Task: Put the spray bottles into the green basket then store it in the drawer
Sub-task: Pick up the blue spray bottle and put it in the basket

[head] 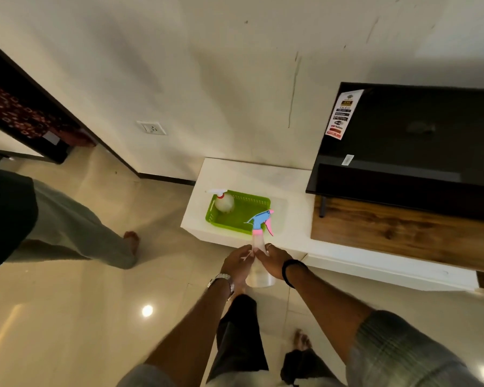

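Note:
A green basket (250, 223) sits on the left end of a white low cabinet (263, 174). Inside it, at the far left corner, stands a round clear spray bottle (224, 203) with a white and red head. A second clear spray bottle (259, 238) with a blue and pink trigger head is upright in front of the basket, just off the cabinet's near edge. My left hand (236, 265) and my right hand (274, 261) both grip its body from either side.
A black television (408, 141) stands on a wooden top (397, 233) at the right. Another person (67, 227) stands on the tiled floor at the left. My own bare feet (302, 340) are below. A wall socket (151, 127) is on the wall.

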The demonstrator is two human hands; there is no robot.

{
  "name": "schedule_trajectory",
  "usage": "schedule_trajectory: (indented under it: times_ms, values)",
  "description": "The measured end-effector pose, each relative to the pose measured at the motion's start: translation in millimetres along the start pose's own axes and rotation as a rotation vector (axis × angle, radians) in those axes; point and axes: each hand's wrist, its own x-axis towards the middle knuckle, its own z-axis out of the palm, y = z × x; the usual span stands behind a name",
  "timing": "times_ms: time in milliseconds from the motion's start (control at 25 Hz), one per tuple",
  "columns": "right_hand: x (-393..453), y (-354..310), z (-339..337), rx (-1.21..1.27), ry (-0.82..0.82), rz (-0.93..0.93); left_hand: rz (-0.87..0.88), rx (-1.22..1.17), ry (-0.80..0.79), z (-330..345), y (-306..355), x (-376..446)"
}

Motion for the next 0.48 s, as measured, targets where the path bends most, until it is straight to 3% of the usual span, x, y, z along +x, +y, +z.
schedule_trajectory:
  times_ms: [200,480]
  values:
    - [62.9,-41.3,4.8,0.06,0.05,0.102,0.036,0.078,-0.142,-53.7,14.6,73.7]
    - [192.5,-68.3,21.4,0.14,0.232,0.071,0.151,0.216,-0.129,-82.2,-1.9,209.9]
